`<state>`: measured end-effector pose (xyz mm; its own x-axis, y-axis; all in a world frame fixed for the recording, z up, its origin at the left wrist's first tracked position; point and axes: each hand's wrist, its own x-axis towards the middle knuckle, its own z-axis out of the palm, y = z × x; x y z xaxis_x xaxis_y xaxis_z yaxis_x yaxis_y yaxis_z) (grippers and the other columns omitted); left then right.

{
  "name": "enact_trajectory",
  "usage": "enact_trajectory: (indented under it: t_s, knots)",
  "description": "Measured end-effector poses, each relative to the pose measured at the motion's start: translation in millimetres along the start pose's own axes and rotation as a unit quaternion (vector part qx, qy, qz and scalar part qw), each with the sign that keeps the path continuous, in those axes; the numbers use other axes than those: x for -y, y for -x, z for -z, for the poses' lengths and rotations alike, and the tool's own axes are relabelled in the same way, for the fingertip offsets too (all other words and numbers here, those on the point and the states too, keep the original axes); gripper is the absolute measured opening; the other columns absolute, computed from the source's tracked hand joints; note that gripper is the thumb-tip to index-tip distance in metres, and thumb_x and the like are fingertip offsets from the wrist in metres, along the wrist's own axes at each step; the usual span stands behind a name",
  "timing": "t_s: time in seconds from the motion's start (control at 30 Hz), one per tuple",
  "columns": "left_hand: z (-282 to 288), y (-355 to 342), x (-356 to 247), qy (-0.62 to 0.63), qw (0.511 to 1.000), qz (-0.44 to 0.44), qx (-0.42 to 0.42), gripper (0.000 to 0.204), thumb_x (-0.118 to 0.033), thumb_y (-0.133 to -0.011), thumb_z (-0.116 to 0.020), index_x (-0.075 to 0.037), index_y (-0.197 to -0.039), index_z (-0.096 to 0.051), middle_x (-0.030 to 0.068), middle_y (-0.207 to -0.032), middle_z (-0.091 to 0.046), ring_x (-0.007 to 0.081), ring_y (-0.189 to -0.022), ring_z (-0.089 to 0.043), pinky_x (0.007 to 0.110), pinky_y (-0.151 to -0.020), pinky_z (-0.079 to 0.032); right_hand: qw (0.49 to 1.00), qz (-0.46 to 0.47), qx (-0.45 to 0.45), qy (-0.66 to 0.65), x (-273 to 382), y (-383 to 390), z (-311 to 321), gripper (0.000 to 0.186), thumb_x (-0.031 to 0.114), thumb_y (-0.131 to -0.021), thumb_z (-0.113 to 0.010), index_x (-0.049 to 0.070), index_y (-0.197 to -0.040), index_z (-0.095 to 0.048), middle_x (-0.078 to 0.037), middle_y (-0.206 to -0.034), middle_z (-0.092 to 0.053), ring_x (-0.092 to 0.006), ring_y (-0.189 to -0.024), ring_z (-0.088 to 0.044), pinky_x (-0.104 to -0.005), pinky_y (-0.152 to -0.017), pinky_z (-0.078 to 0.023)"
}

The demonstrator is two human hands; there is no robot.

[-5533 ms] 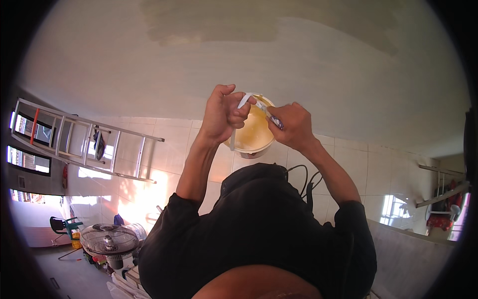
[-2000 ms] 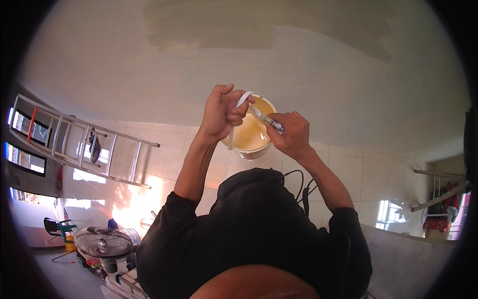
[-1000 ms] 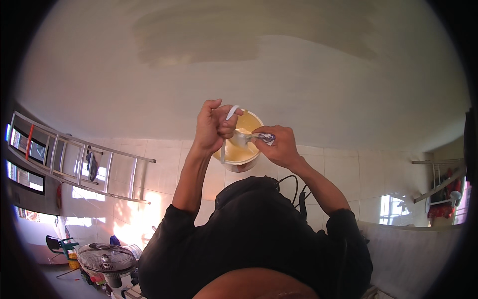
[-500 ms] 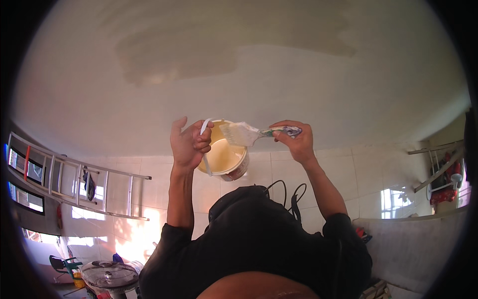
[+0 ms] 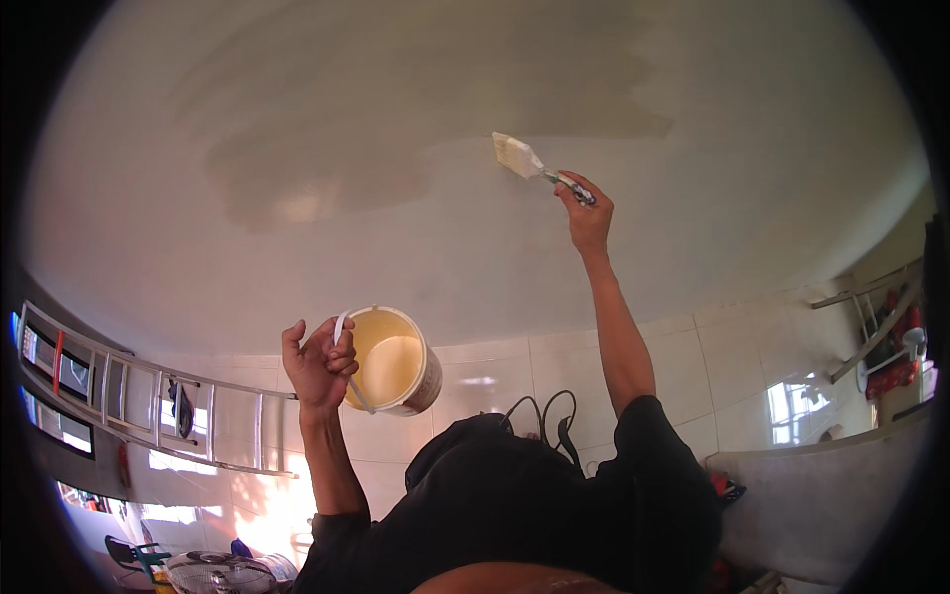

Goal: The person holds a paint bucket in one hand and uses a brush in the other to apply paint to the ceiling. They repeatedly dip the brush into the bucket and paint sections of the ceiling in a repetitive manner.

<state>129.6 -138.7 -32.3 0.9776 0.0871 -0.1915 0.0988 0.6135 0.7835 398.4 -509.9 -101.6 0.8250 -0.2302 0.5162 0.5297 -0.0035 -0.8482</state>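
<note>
My left hand (image 5: 325,364) has its fingers curled round the white handle of a bucket (image 5: 427,381), its thumb sticking out. Pale cream liquid (image 5: 389,368) shows inside the bucket, which hangs slightly tilted toward me. Further up and to the right, my right hand (image 5: 587,213) grips a wide paintbrush (image 5: 518,156) by its paint-smeared handle. White-cream paint coats the bristles, which point up and left at the wall (image 5: 475,257). Whether they touch it I cannot tell. A darker, damp-looking patch (image 5: 327,168) spreads over the wall to the left of and above the brush.
An aluminium ladder (image 5: 148,396) lies along the left side. At the lower left are a fan (image 5: 220,572) and a green chair (image 5: 139,554). Thin black cable loops (image 5: 559,406) rise in front of my body. Metal frames with red items (image 5: 894,366) stand at the far right, above light floor tiles (image 5: 683,366).
The paintbrush has left the bucket's rim, moving up to the wall in my right hand. My left hand and the bucket now appear lower and further left. The whole view has shifted a little.
</note>
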Motion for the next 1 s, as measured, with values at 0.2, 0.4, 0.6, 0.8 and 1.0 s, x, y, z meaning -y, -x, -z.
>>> enact_trajectory:
  t_s: [0.2, 0.4, 0.6, 0.8, 1.0]
  knots:
    - [4.9, 5.3, 0.7, -0.004, 0.997, -0.011, -0.074, 0.067, -0.061, -0.091, -0.041, 0.002, -0.104, -0.059, -0.0052, -0.062, -0.03, 0.0047, -0.048, -0.02, 0.021, -0.045, -0.017, 0.987, 0.029, -0.129, 0.093, -7.8, -40.0, 114.0, 0.022, 0.011, -0.09, -0.074, -0.001, -0.108, -0.075, -0.006, -0.087, -0.073, -0.0115, -0.08, -0.068, -0.025, -0.074, -0.052]
    - [24.0, -1.4, 0.5, 0.028, 1.0, 0.01, 0.002, 0.066, -0.061, -0.09, -0.048, 0.002, -0.107, -0.059, -0.0004, -0.067, -0.047, 0.0046, -0.048, -0.031, 0.019, -0.044, -0.026, 0.925, 0.061, -0.327, 0.185, 6.3, -42.2, 159.1, 0.022, 0.014, -0.09, -0.073, 0.0, -0.107, -0.075, -0.01, -0.087, -0.075, -0.0163, -0.079, -0.071, -0.029, -0.07, -0.055]
    - [25.1, -4.0, -1.1, 0.017, 1.0, 0.019, -0.016, 0.066, -0.06, -0.091, -0.04, 0.002, -0.105, -0.059, -0.005, -0.062, -0.033, 0.0045, -0.047, -0.021, 0.022, -0.045, -0.018, 0.84, 0.16, -0.3, 0.422, -23.9, -11.1, 36.0, 0.028, 0.018, -0.084, -0.075, 0.005, -0.108, -0.074, -0.012, -0.079, -0.072, -0.0297, -0.063, -0.066, -0.0402, -0.059, -0.052]
    - [42.3, 0.7, -14.6, 0.012, 1.0, 0.021, 0.001, 0.066, -0.06, -0.09, -0.043, 0.003, -0.107, -0.059, -0.0037, -0.063, -0.038, 0.0045, -0.047, -0.024, 0.02, -0.045, -0.02, 0.88, 0.254, -0.201, 0.348, -2.8, 58.9, -130.5, 0.033, 0.013, -0.079, -0.077, 0.003, -0.11, -0.071, -0.012, -0.076, -0.07, -0.0286, -0.057, -0.061, -0.0386, -0.059, -0.049]
    - [41.2, 6.9, -14.8, 0.002, 1.0, 0.008, 0.008, 0.067, -0.06, -0.09, -0.045, 0.004, -0.108, -0.059, -0.0038, -0.064, -0.038, 0.0042, -0.048, -0.026, 0.019, -0.044, -0.021, 0.944, 0.253, -0.064, 0.202, 26.8, 88.1, -197.6, 0.028, 0.01, -0.079, -0.075, 0.004, -0.107, -0.073, -0.012, -0.074, -0.07, -0.0263, -0.059, -0.063, -0.0368, -0.059, -0.049]
